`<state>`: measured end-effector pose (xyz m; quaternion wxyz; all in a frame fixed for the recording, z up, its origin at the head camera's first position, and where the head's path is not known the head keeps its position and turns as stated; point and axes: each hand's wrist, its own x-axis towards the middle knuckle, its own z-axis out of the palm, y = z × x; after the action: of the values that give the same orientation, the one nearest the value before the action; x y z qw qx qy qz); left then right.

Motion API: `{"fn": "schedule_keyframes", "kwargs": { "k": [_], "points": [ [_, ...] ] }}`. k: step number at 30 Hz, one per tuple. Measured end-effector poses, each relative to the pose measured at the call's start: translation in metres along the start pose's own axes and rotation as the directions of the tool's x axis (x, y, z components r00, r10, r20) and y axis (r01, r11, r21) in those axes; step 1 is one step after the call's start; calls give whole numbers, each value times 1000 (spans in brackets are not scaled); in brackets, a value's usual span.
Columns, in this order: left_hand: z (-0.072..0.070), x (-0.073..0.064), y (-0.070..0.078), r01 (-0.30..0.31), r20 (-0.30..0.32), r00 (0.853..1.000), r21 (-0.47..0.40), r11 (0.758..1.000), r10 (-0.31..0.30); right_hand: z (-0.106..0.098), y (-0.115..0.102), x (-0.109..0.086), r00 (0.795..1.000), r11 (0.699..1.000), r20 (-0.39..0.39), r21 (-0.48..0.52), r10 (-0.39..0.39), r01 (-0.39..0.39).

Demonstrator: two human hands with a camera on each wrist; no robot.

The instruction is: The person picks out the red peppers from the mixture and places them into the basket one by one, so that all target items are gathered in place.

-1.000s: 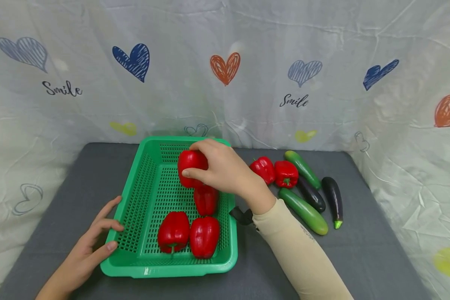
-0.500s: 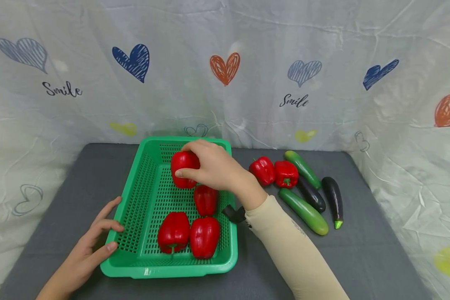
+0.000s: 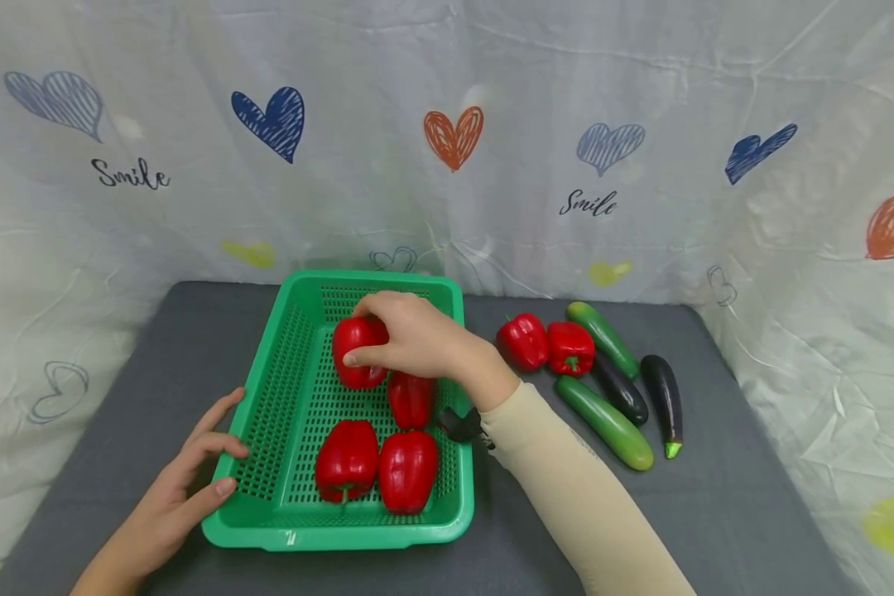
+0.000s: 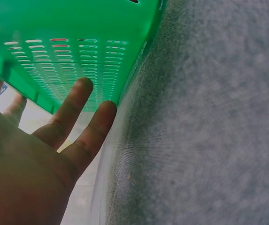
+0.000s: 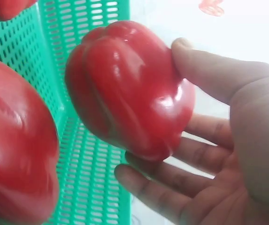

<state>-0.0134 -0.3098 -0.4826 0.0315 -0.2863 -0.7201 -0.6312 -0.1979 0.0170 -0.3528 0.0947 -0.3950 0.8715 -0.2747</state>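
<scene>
My right hand (image 3: 420, 338) grips a red bell pepper (image 3: 358, 352) over the far part of a green plastic basket (image 3: 335, 538). In the right wrist view, thumb and fingers lie on opposite sides of this bell pepper (image 5: 129, 89). Three more red bell peppers sit in the basket: one (image 3: 411, 401) by the right wall, one (image 3: 408, 473) at the near right corner, one (image 3: 346, 459) left of it. My left hand (image 3: 171, 497) is at the basket's left side with its fingers extended. Up close, the left fingertips (image 4: 83, 86) meet the slotted wall (image 4: 68, 51).
Right of the basket on the grey cloth (image 3: 715, 530) lie two red bell peppers (image 3: 523, 341), a green cucumber-like vegetable (image 3: 607, 424), another behind it (image 3: 602, 338), and two dark eggplants (image 3: 663, 401). A white curtain printed with hearts (image 3: 387, 199) hangs behind the table.
My right hand has carried the red bell pepper left, then slightly nearer and lower into the basket. The left hand stays at the basket's side.
</scene>
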Motion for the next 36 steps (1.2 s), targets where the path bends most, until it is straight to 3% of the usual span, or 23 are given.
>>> {"fn": "schedule_keyframes", "kwargs": {
  "k": [10, 24, 36],
  "points": [
    [1, 0, 3, 22, -6, 1000, 25, 999, -21, 15, 1, 11, 998, 1000, 65, 0, -11, 11],
    [-1, -1, 1, -2, -4, 1000, 46, 999, 2, 28, 8, 12, 986, 999, 161, -13, 44, -43],
    [1, 2, 8, 35, -12, 999, 78, 996, -35, 37, 8, 11, 964, 1000, 265, 20, 3, -8]
  ]
}}
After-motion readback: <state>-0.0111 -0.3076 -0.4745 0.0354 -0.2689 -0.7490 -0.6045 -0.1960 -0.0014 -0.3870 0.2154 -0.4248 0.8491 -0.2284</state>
